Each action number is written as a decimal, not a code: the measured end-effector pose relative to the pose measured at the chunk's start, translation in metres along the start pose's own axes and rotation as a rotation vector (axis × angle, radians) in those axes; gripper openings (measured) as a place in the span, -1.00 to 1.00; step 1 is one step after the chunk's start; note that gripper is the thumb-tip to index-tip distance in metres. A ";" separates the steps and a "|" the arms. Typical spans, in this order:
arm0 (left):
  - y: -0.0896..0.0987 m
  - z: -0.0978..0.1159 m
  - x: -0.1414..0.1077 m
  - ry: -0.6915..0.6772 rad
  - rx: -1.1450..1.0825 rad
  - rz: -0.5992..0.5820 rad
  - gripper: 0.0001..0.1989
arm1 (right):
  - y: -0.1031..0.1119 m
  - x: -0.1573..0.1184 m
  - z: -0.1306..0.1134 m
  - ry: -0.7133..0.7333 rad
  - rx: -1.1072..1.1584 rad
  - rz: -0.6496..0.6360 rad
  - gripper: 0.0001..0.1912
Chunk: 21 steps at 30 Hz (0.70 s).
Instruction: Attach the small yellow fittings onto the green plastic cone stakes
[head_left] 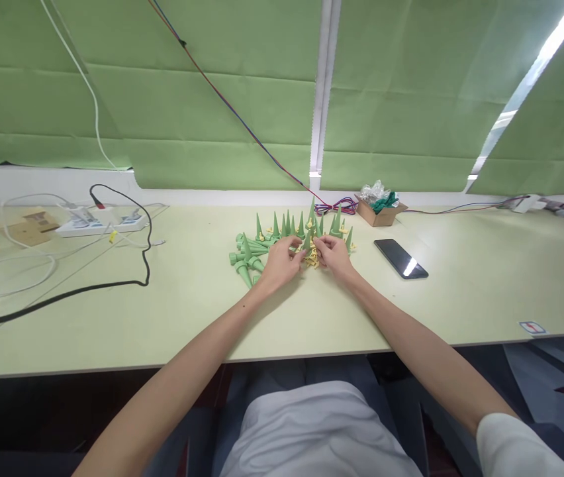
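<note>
On the table (461, 291), straight ahead: green cones (276, 226), loosely clustered, many upright with tips up, others lying flat at left, some touching. In the left hand (282, 260), narrow at thumb and fingers: apparently 1 cone (306, 240), tip up, at the near side of the cluster. Just beside it, the right hand (335, 254), fingers drawn in over small yellow pieces (312, 259); not possible to tell whether with anything in the pinch. By look, cones light and stiff, probably hard plastic; smooth, so perhaps slippery along the taper, and liable to roll once on their sides. Best gripped low, at the wide end, rather than by the thin point. Yellow pieces likely light too, a job for 2 fingertips; too small in view to judge how fragile. Containers: 1 small lidless box (381, 216), cardboard, at the table's back, right of the cones. Inside, heaped above the rim: crumpled clear plastic (372, 191) and green material (387, 201), both soft by look. Just left of it, coiled wire (344, 205); nearer, a dark phone (401, 258), flat, apart from the right hand.
</note>
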<state>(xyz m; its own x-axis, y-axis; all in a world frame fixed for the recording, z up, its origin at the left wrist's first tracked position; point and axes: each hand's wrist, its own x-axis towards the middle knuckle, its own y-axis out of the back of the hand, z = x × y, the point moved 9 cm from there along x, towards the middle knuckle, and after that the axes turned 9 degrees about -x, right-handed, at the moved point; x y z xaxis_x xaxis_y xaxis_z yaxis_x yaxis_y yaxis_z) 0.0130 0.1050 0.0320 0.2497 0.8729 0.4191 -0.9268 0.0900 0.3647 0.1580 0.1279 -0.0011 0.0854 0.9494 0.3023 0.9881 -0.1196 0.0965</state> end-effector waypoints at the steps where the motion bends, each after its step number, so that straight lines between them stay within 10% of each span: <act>1: 0.002 -0.002 0.000 0.028 -0.035 0.015 -0.88 | 0.002 0.001 0.000 0.009 -0.007 0.016 -0.61; 10: -0.008 -0.029 -0.001 0.364 -0.311 -0.080 -0.42 | 0.002 -0.001 -0.012 0.115 -0.009 0.034 -0.57; 21: -0.024 -0.023 -0.007 0.445 -0.528 -0.199 -0.51 | -0.003 -0.003 -0.015 0.133 -0.011 -0.007 -0.56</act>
<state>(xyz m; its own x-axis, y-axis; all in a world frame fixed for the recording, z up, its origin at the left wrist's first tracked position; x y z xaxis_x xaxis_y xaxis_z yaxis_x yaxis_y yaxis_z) 0.0267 0.1076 0.0016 0.3947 0.9182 -0.0336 -0.9155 0.3899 -0.0995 0.1531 0.1205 0.0123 0.0603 0.9033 0.4248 0.9870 -0.1173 0.1095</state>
